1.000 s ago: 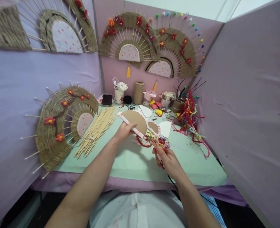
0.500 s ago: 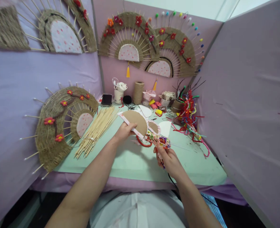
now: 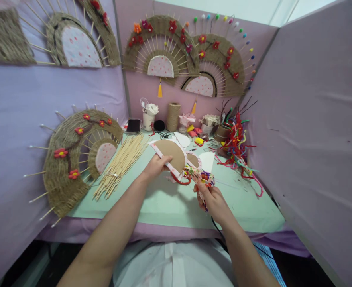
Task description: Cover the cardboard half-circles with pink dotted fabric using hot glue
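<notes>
My left hand (image 3: 155, 166) grips a brown cardboard half-circle (image 3: 171, 154) edged with pink patterned cloth, held tilted above the green table (image 3: 164, 203). My right hand (image 3: 211, 200) is closed on a colourful patterned tool (image 3: 200, 177), probably scissors or a glue gun, whose tip meets the half-circle's lower edge. A red loop (image 3: 180, 181) sits just under that spot. A black cord runs down from my right hand.
Bamboo sticks (image 3: 122, 161) lie left of my hand beside a jute fan (image 3: 74, 153) leaning on the left wall. Twine spool (image 3: 174, 116), cups and bits stand at the back; pipe cleaners (image 3: 237, 149) pile at right. White paper shapes (image 3: 207, 160) lie behind.
Almost nothing has moved. My right hand has shifted slightly up and toward the half-circle; the left hand holds as before.
</notes>
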Demonstrator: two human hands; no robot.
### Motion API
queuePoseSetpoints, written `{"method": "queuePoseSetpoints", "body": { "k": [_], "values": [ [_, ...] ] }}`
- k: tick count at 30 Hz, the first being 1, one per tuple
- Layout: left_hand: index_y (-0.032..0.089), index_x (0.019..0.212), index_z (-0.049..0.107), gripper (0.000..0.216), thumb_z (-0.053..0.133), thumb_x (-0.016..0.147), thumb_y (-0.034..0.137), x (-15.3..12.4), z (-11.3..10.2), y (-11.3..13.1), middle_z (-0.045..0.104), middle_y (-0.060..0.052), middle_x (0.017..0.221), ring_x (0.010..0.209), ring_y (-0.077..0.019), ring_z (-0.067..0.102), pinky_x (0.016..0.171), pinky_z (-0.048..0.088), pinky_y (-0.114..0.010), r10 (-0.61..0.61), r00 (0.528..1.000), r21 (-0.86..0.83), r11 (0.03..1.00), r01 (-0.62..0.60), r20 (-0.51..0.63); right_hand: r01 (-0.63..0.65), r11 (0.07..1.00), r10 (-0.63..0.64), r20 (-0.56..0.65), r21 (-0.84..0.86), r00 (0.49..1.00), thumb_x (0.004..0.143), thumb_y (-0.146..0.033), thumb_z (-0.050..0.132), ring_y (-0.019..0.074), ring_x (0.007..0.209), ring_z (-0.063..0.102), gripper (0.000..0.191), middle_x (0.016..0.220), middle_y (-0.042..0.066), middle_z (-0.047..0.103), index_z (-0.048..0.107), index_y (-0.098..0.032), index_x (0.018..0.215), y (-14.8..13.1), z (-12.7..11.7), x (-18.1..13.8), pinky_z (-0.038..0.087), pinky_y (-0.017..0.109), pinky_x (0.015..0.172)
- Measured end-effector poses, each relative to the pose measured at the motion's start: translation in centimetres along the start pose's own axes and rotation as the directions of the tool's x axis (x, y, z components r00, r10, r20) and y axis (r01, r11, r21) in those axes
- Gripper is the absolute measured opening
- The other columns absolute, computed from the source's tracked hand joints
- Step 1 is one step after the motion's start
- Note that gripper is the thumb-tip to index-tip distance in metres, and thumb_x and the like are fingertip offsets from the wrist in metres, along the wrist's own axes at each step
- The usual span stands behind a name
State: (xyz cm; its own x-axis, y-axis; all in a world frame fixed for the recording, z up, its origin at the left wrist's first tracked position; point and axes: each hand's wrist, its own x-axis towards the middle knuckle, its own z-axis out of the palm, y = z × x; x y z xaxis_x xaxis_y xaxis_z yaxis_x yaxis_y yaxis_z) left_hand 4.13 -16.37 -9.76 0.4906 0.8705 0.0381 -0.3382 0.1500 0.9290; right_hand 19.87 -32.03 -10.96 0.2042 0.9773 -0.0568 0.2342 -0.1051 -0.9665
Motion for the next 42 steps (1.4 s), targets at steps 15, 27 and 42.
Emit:
{"method": "queuePoseSetpoints", "body": {
  "k": [15, 27, 42],
  "values": [
    [0.016, 0.103, 0.057, 0.037, 0.067, 0.067, 0.023, 0.02, -0.27, -0.38, 0.066, -0.006, 0.098, 0.080, -0.0180, 0.065, 0.064, 0.056, -0.029, -0.026, 1.000, 0.029, 0.999, 0.026, 0.011, -0.021, 1.000, 0.021, -0.027, 0.019, 0.999, 0.082, -0.065, 0.041, 0.0091, 0.038, 0.040, 0.049, 0.044, -0.006, 0.040, 0.052, -0.018, 0.073, 0.05, -0.22, 0.10, 0.033, 0.021, 0.038],
    [0.016, 0.104, 0.057, 0.038, 0.065, 0.069, 0.028, 0.18, -0.67, -0.77, 0.064, -0.005, 0.095, 0.082, -0.0198, 0.062, 0.064, 0.055, -0.032, -0.040, 0.998, 0.111, 0.993, 0.033, 0.058, -0.003, 0.999, 0.004, -0.035, 0.035, 0.999, 0.083, -0.061, 0.040, 0.0085, 0.037, 0.039, 0.046, 0.044, -0.006, 0.039, 0.052, -0.018, 0.072, 0.51, -0.47, 0.40, 0.033, 0.020, 0.038],
    [0.014, 0.107, 0.056, 0.042, 0.065, 0.069, 0.027, -0.02, -0.54, -0.65, 0.066, -0.007, 0.086, 0.077, -0.0219, 0.064, 0.061, 0.054, -0.032, -0.087, 0.994, 0.186, 0.980, 0.073, 0.068, 0.007, 1.000, -0.008, -0.050, -0.022, 0.999, 0.083, -0.063, 0.038, 0.0087, 0.037, 0.040, 0.049, 0.043, -0.005, 0.041, 0.051, -0.018, 0.071, 0.38, -0.85, 0.33, 0.034, 0.020, 0.040]
  ]
}}
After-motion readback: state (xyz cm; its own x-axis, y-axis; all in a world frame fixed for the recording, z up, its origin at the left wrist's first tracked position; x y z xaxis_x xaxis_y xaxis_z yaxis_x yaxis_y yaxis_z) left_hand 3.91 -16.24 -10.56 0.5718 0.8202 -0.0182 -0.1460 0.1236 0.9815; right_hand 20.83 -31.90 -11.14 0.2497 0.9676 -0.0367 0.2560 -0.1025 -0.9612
